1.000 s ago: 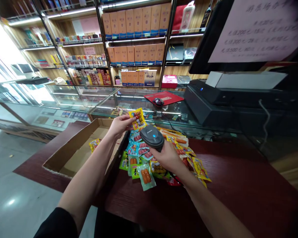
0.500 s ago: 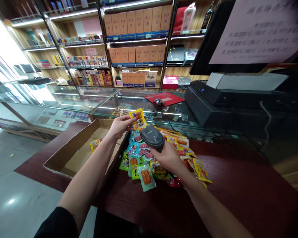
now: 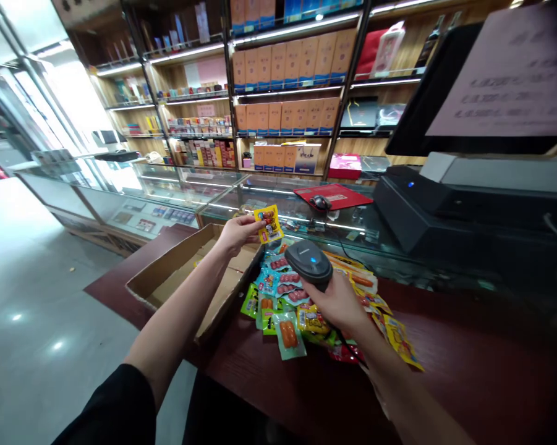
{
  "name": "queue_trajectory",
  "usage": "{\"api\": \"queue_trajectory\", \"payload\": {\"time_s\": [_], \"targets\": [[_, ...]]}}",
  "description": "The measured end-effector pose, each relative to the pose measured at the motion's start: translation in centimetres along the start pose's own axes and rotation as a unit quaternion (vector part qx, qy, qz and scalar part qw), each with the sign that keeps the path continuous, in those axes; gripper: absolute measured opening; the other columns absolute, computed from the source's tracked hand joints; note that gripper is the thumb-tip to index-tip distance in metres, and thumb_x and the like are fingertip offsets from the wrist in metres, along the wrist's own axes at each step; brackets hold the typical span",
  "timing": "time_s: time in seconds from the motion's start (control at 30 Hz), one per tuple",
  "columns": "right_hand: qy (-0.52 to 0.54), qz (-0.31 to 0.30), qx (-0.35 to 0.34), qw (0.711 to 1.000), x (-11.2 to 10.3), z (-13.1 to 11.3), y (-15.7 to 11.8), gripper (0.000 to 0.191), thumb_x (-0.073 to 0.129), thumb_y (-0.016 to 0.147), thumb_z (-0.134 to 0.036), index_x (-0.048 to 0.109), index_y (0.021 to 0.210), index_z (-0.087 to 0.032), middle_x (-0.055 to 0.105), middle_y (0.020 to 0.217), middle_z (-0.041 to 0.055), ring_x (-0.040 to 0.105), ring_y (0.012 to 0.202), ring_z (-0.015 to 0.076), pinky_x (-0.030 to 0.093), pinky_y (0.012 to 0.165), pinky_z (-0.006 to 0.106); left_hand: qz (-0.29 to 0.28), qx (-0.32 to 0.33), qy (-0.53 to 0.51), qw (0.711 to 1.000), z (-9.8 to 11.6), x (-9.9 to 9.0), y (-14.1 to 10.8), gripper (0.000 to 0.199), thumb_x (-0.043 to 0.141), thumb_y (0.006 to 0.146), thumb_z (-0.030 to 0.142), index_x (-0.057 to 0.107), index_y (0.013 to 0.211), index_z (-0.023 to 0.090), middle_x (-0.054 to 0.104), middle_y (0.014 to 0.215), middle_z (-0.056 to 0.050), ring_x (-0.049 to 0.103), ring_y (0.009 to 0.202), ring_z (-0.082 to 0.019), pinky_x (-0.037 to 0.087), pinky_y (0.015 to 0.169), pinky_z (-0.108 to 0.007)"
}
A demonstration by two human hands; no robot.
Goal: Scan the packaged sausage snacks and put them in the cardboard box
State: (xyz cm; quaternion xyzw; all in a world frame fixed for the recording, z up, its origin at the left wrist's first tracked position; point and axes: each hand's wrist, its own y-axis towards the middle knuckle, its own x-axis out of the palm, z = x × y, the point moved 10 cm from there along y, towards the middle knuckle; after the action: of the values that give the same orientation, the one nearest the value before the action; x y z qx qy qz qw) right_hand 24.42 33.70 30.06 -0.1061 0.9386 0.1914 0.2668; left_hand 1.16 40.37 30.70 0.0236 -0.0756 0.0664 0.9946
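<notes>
Left fingers point(image 3: 254, 228) pinch a yellow packet point(image 3: 271, 230), its print illegible.

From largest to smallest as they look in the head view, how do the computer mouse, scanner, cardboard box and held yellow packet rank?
1. Cardboard box
2. Scanner
3. Yellow packet, in the left hand
4. Computer mouse; it lies farther off, so its true size against the packet is unsure.
</notes>
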Motion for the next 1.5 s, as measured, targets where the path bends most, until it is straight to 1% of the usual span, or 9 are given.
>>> {"api": "queue_trajectory", "payload": {"time_s": [0.13,0.27,0.4,0.5,0.8,0.9,1.1,1.27,1.5], "targets": [[-0.002,0.003,-0.033,0.999,-0.2,-0.8,-0.1,0.030,0.063,0.080,-0.036,0.067,0.102,-0.016,0.076,0.093,0.0094,0.070,0.090,0.0287,0.054,0.073,0.036,0.061,0.026,0.022,0.998,2.5,-6.0,-2.7,0.047,0.088,0.053,0.038,0.073,0.089,0.011,0.073,0.088,-0.010,0.069,0.072,-0.018,0.057,0.067,-0.029],[0.005,-0.011,-0.005,1.000,0.1,0.1,0.0,0.026,0.062,0.081,-0.039,0.067,0.095,-0.018,0.074,0.070,0.0061,0.070,0.064,0.0255,0.053,0.057,0.032,0.134,0.044,0.048,0.989,4.6,-12.3,-6.1,0.048,0.088,0.053,0.035,0.073,0.092,0.011,0.073,0.086,-0.011,0.069,0.074,-0.018,0.057,0.070,-0.029],[0.028,-0.013,0.013,0.999,-0.1,0.6,0.0,0.024,0.063,0.080,-0.040,0.066,0.090,-0.019,0.073,0.065,0.0058,0.066,0.053,0.0233,0.051,0.050,0.031,0.163,0.045,0.064,0.984,4.8,-14.2,-7.5,0.047,0.087,0.054,0.034,0.073,0.092,0.011,0.073,0.083,-0.011,0.069,0.075,-0.018,0.057,0.071,-0.030],[0.057,0.002,-0.002,0.998,-1.2,0.1,0.0,0.025,0.061,0.081,-0.039,0.065,0.093,-0.018,0.072,0.068,0.0064,0.066,0.054,0.0222,0.051,0.052,0.031,0.119,0.034,0.066,0.990,3.6,-11.2,-6.4,0.047,0.087,0.054,0.036,0.073,0.090,0.010,0.072,0.083,-0.011,0.069,0.077,-0.019,0.058,0.072,-0.032],[0.012,0.072,-0.002,0.997,-6.2,0.9,0.2,0.025,0.059,0.085,-0.039,0.066,0.091,-0.017,0.073,0.072,0.0075,0.070,0.066,0.0236,0.054,0.063,0.034,-0.054,-0.011,0.087,0.995,-2.9,5.6,-1.4,0.044,0.087,0.053,0.038,0.074,0.086,0.011,0.072,0.079,-0.010,0.068,0.075,-0.020,0.058,0.065,-0.032],[0.006,0.091,0.002,0.996,-7.0,1.3,0.1,0.029,0.057,0.085,-0.042,0.067,0.096,-0.017,0.074,0.077,0.0097,0.070,0.071,0.0247,0.054,0.064,0.034,-0.094,-0.034,0.094,0.991,-5.1,9.4,-0.8,0.041,0.086,0.054,0.037,0.075,0.083,0.012,0.072,0.076,-0.009,0.067,0.071,-0.019,0.057,0.063,-0.031],[0.014,0.083,0.019,0.996,-7.0,1.8,0.2,0.028,0.055,0.086,-0.039,0.068,0.095,-0.016,0.074,0.076,0.0094,0.070,0.067,0.0228,0.054,0.063,0.032,-0.133,-0.057,0.178,0.973,-8.7,10.3,-0.4,0.037,0.083,0.057,0.036,0.075,0.086,0.014,0.074,0.077,-0.009,0.069,0.073,-0.022,0.055,0.068,-0.033],[0.011,0.063,0.030,0.997,-6.1,2.2,0.5,0.026,0.054,0.087,-0.038,0.068,0.092,-0.017,0.074,0.074,0.0084,0.070,0.065,0.0219,0.054,0.062,0.031,-0.176,0.025,0.384,0.906,-9.3,9.4,-0.5,0.028,0.077,0.062,0.033,0.078,0.087,0.020,0.075,0.085,-0.006,0.068,0.084,-0.024,0.049,0.081,-0.032],[-0.003,0.074,0.026,0.997,-5.6,2.7,0.7,0.020,0.059,0.083,-0.037,0.065,0.084,-0.018,0.074,0.075,0.0091,0.071,0.073,0.0253,0.055,0.063,0.032,-0.234,0.024,0.466,0.853,-11.5,9.5,-1.0,0.062,0.080,0.052,0.041,0.072,0.111,0.023,0.074,0.095,-0.004,0.065,0.093,-0.027,0.045,0.083,-0.030]]}}
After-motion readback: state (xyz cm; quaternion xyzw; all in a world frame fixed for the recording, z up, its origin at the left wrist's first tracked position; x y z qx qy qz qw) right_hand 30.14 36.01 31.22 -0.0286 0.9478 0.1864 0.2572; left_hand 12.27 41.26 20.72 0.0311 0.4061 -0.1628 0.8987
